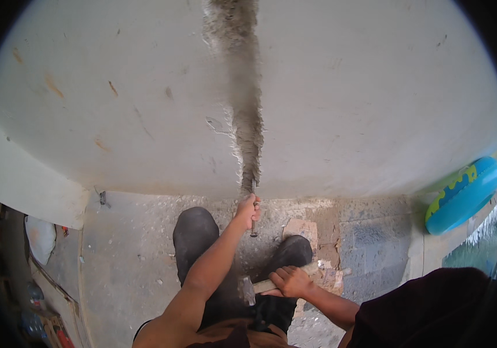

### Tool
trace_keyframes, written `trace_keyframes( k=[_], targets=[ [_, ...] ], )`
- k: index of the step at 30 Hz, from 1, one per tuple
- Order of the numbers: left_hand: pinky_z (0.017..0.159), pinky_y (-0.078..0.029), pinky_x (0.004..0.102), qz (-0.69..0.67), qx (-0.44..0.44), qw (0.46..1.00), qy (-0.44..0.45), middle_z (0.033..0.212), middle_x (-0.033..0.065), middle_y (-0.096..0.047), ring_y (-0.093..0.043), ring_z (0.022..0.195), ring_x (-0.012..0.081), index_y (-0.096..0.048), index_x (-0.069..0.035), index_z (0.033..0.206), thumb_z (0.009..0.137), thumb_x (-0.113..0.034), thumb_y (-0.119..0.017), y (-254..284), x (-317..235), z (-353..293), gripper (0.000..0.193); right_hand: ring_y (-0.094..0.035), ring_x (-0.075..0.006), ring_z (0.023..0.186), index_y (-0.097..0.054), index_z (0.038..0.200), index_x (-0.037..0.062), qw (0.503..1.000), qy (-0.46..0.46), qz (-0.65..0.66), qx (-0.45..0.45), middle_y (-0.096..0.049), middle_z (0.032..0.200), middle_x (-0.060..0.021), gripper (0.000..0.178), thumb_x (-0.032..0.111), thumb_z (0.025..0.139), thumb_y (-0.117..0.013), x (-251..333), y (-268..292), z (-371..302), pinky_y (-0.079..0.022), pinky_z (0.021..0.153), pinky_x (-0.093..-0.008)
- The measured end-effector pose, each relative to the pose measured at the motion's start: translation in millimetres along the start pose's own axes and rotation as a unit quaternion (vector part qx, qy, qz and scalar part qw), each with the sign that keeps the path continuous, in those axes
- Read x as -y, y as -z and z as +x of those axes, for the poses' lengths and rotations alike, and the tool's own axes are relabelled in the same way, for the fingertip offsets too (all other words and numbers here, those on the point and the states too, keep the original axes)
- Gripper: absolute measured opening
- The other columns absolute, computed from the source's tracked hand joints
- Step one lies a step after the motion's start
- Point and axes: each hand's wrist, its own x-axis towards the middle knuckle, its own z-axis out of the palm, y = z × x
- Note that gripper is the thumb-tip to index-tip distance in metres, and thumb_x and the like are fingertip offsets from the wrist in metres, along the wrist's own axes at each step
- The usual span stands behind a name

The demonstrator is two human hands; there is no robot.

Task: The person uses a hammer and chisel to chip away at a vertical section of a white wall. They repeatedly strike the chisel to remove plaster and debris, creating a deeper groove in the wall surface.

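Mid-frame, your left grip clasps the chisel in line with the groove, your right grip the hammer below, apart.

Metal chisel; hammer with metal head, wooden handle; matt wall, its groove rough.

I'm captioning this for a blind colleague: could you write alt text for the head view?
A person's left hand holds a metal chisel at the lower end of a rough groove in a pale wall; the right hand grips a hammer. Debris litters the floor.
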Motion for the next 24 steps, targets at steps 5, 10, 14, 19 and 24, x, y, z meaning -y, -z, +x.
trace_keyframes(
  k=[5,10,14,19,24],
  targets=[
    [0.037,-0.025,0.0238,-0.057,0.078,0.995,0.029,0.064,-0.0017,-0.042,-0.032,0.046,0.0073,-0.046,-0.012,0.094,0.102,-0.037,-0.044,16.4,-6.3,10.6,0.026,-0.066,-0.0321,0.062,-0.055,0.078,0.0077,0.970,-0.211,-0.091,0.079,-0.065,0.074,-0.0158,0.056,0.063,0.080,-0.062,-54.0,-13.3,49.0,-0.051,0.050,-0.0398],
    [0.039,-0.025,0.0237,-0.084,0.080,0.992,0.053,0.064,-0.0019,-0.042,-0.032,0.046,0.0077,-0.046,-0.012,0.094,0.103,-0.035,-0.044,15.4,-9.4,8.4,0.025,-0.062,-0.0353,0.058,-0.054,0.079,0.0057,0.999,0.034,-0.023,0.022,-0.060,0.067,-0.0159,0.055,0.060,0.080,-0.064,-8.0,-2.0,50.5,-0.050,0.050,-0.0424],
    [0.040,-0.026,0.0248,-0.117,0.090,0.989,0.028,0.065,-0.0015,-0.042,-0.033,0.046,0.0085,-0.046,-0.012,0.095,0.103,-0.035,-0.045,9.5,-4.3,15.4,0.024,-0.062,-0.0362,0.060,-0.054,0.080,0.0046,0.971,-0.222,-0.081,0.036,-0.059,0.068,-0.0144,0.054,0.058,0.081,-0.064,-46.0,-20.5,59.6,-0.049,0.051,-0.0444],
    [0.041,-0.028,0.0258,-0.148,0.060,0.986,0.041,0.064,-0.0009,-0.041,-0.034,0.046,0.0092,-0.045,-0.011,0.096,0.103,-0.034,-0.044,2.2,-0.1,14.9,0.023,-0.064,-0.0384,0.063,-0.055,0.084,0.0047,0.988,-0.141,-0.042,0.038,-0.062,0.071,-0.0170,0.055,0.060,0.083,-0.062,-27.1,-11.6,49.4,-0.051,0.056,-0.0464],
    [0.042,-0.029,0.0264,-0.175,0.066,0.981,0.045,0.065,-0.0006,-0.042,-0.034,0.047,0.0097,-0.045,-0.011,0.095,0.103,-0.034,-0.044,-6.8,5.7,29.0,0.024,-0.064,-0.0436,0.073,-0.054,0.092,0.0009,0.927,-0.370,0.004,0.064,-0.064,0.079,-0.0252,0.057,0.058,0.087,-0.057,-40.6,-8.8,64.7,-0.050,0.062,-0.0519]
  ],
)
